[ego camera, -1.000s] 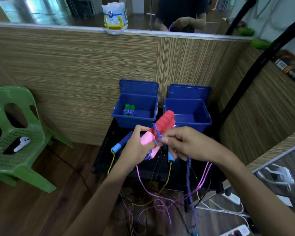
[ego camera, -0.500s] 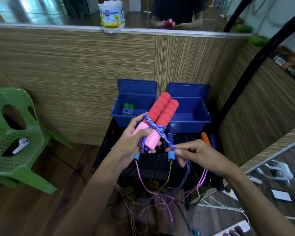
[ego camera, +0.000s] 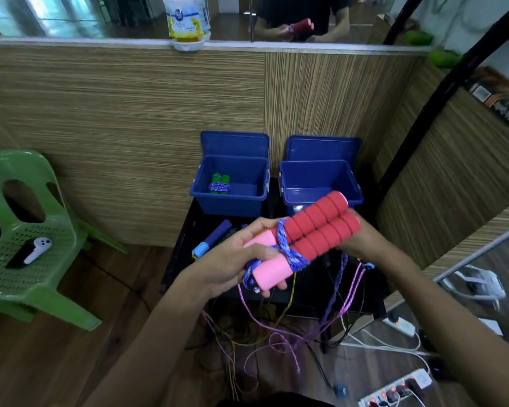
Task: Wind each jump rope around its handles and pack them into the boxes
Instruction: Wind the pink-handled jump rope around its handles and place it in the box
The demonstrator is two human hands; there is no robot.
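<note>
- The left hand (ego camera: 235,259) grips the pink ends of the red handles (ego camera: 312,233), thumb across the top and fingers curled beneath; the two handles lie side by side, tilted up toward the right
- A blue rope (ego camera: 288,251) is wound around the handles where red foam meets pink; a loop of it hangs at the left end by the left fingers
- The right hand (ego camera: 362,239) sits behind the red foam ends, mostly hidden by them; whether its grip is closed on the handles I cannot tell; the blue rope drops away just below it
- The handles are held in the air above the black table (ego camera: 182,251), in front of the right box (ego camera: 321,183)
- Two blue boxes stand at the far edge of the table against the wood-grain wall, lids propped up behind; the left box (ego camera: 229,189) holds a green bundle (ego camera: 219,185) wrapped in purple rope; the right box shows only its bare inside
- A blue handle (ego camera: 212,242) lies on the table near the left hand; more handles behind the hands are too hidden to name
- Loose ropes (ego camera: 276,339), pink, purple and yellow, hang off the table's near edge and tangle on the wooden floor
- A green chair (ego camera: 27,230) stands at the left with a white controller (ego camera: 37,249) on its seat; a power strip (ego camera: 394,392) lies on the floor at lower right
</note>
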